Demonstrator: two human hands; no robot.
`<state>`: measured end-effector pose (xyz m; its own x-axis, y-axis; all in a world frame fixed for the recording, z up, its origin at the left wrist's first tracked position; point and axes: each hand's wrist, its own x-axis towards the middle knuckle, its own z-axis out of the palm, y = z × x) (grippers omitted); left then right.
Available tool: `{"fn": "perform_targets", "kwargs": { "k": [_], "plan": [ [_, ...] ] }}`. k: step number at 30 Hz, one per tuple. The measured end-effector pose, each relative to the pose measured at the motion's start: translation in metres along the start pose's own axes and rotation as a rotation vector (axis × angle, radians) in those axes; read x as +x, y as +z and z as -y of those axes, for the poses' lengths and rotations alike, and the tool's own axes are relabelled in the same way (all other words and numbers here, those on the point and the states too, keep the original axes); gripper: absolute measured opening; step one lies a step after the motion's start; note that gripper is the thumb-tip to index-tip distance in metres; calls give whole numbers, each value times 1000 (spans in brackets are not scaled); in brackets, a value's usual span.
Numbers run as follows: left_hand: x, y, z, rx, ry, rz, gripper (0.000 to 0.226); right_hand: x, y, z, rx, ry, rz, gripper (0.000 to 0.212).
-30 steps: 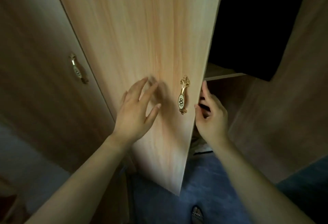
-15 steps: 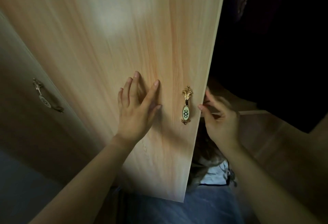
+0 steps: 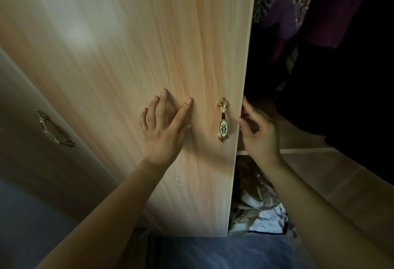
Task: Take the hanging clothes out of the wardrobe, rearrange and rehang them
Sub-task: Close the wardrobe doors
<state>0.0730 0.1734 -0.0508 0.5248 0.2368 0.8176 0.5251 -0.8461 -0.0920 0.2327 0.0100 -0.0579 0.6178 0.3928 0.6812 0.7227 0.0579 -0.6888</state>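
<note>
Opening the wardrobe door (image 3: 149, 55), we press our left hand (image 3: 164, 134) flat on its face, fingers spread and holding nothing, while our right hand (image 3: 259, 134) curls its fingers round the door's edge. The hanging clothes (image 3: 287, 8) are inside at upper right, none taken out yet.

Dim, soft-focus — glare patch upper left

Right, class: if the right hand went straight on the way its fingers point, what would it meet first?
The right hand, holding the door edge, points up and inward. Likely first: the dark hanging clothes above the shelf, though depth in that shadow is unclear.
</note>
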Motion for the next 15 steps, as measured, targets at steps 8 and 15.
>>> {"fn": "perform_targets", "kwargs": {
  "k": [8, 15],
  "plan": [
    [-10, -46, -17, -224, -57, 296, 58, -43, -46, 34, -357, 63, 144, 52],
    [-66, -82, -80, -486, 128, 529, 55, -175, -152, 82, -749, 249, 149, 54]
  ]
}}
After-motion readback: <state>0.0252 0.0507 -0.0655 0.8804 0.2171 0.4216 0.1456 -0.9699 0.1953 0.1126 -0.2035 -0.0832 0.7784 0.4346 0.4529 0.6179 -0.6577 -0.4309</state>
